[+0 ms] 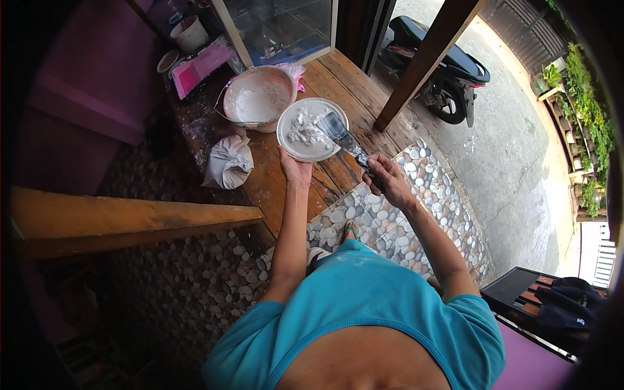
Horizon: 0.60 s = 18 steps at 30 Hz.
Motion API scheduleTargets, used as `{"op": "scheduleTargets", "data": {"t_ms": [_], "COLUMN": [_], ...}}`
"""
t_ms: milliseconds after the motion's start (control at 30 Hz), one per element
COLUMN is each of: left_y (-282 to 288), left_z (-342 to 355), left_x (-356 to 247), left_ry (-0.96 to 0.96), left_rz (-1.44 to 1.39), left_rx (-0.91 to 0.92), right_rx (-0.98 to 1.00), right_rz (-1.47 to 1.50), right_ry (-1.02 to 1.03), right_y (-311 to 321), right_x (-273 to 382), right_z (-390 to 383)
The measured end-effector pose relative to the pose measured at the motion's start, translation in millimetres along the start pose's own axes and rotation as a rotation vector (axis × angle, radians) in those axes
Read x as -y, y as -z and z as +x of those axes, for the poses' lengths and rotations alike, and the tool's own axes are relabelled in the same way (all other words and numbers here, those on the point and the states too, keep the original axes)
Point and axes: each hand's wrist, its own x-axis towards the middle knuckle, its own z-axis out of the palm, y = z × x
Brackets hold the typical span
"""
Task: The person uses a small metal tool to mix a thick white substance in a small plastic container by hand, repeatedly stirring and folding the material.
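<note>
My left hand (pixel 296 170) grips the near edge of a round white lid (pixel 288 144), held level in front of me. White paste (pixel 307 128) lies in a lump on its middle. My right hand (pixel 386 179) is closed round the dark handle of a putty knife (pixel 348 140). The knife's wide blade rests on the lid at the right of the paste, with some white smeared on it. Just beyond the lid, a bucket (pixel 263 128) coated with white stands on the wooden table (pixel 331 75); white material fills its bottom.
A crumpled white bag (pixel 229 162) sits left of the bucket. Behind are a pink tray (pixel 188 77) and a small white pail (pixel 189 34). Wooden posts (pixel 429 62) rise at the right and left (pixel 143 214). A motorbike (pixel 448 71) is parked outside; a bench (pixel 526 292) stands lower right.
</note>
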Motion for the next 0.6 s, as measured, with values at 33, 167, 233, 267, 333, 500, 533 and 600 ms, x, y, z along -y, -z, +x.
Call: {"op": "scheduleTargets", "data": {"t_ms": [33,167,233,267,333,500,533,600], "left_y": [0,9,6,5,6,6,2,-4], "left_z": [0,6,5,4,2,-5,-6,-11], "left_x": [1,5,2,-1,-8,-9,-7,-1], "left_ry": [-0.001,-0.011,-0.030,-0.050,-0.065,-0.084,-0.078,-0.029], "left_rz": [-0.032,-0.060,-0.033,-0.008,0.027,0.068,0.070,0.017], "left_rx": [0.000,0.067,0.052,0.040,0.033,0.016,0.022,0.030], "right_rx": [0.000,0.006,-0.010,-0.044,-0.107,-0.128,-0.126,-0.058], "right_rz": [0.000,0.012,-0.044,-0.056,-0.079,-0.064,-0.057,-0.008], "right_ry": [0.001,-0.015,0.011,-0.035,-0.125,-0.102,-0.063,-0.060], "right_y": [2,19,28,35,47,48,38,27], "right_x": [-4,-30,-32,-31,-30,-11,-4,-2], "right_z": [2,9,2,-8,-30,-49,-42,-25]}}
